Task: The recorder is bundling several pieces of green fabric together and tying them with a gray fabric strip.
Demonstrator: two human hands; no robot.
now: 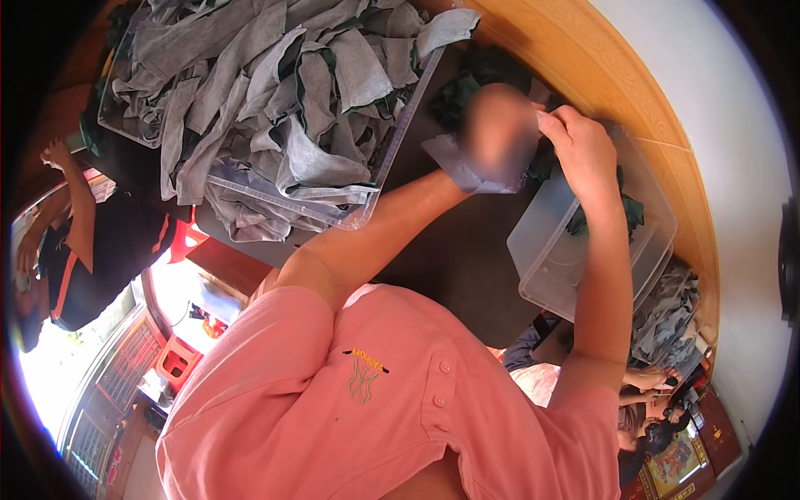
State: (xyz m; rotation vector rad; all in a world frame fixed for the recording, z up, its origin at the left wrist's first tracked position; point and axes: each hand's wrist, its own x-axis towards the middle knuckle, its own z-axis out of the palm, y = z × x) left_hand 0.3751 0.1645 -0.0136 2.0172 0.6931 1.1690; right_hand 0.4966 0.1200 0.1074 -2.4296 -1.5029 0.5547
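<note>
A dark bench (442,250) lies before a person in a pink shirt (367,417). A wooden panel (617,62) runs along its far right side, with a white wall (725,125) beyond. To the lower left are bright openings, a red stool (177,360) and a co-worker (104,250) in black with orange trim; more people and a picture (677,467) show at lower right.

A large bin (398,137) heaped with grey strips (312,158) fills the upper left, some strips hanging over its rim. A clear bin (550,287) stands at right, partly behind the right forearm, with dark green pieces inside; farther down, grey scraps (667,321) are piled. The dark bench between the left forearm and the clear bin leaves room; beyond the hands, the panel closes in.

The left hand (497,137) lies under a blurred patch, so its grip cannot be told. The right hand (581,150) has its fingers bent toward that patch, thumb and forefinger near each other; whether they grip anything cannot be told. A grey piece (444,157) shows by the left wrist, its rest blurred, with dark green cloth (496,67) just beyond.
</note>
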